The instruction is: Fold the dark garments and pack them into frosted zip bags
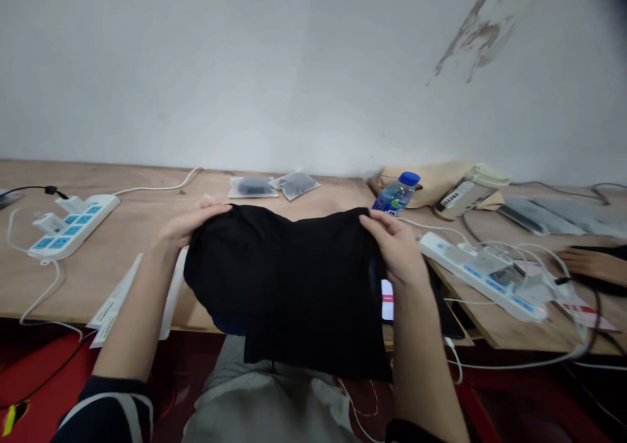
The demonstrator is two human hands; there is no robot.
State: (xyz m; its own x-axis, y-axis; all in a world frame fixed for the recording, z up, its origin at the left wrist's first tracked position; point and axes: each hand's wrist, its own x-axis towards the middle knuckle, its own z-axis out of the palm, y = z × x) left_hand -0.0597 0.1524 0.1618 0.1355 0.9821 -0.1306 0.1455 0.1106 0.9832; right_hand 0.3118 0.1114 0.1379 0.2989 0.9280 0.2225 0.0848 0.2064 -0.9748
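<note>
A piece of black cloth (298, 279) is stretched between my two hands, over the table's front edge and above my lap. Its upper edge sags slightly in the middle, and its lower part hangs down. What kind of cloth item it is, I cannot tell. My left hand (189, 223) pinches the upper left corner. At the upper right corner, my right hand (394, 244) grips the edge between thumb and fingers. Partly hidden behind the cloth and my right wrist is a lit phone-like screen (387, 299). White paper sheets (117, 299) lie by my left forearm.
Power strips stand at the left (73, 227) and right (482, 276), with cables trailing over the table edge. Behind the cloth are small plastic packets (252, 187), a blue-capped bottle (396, 193) and a tilted cup (470, 191). Another person's hand (595, 263) rests at far right.
</note>
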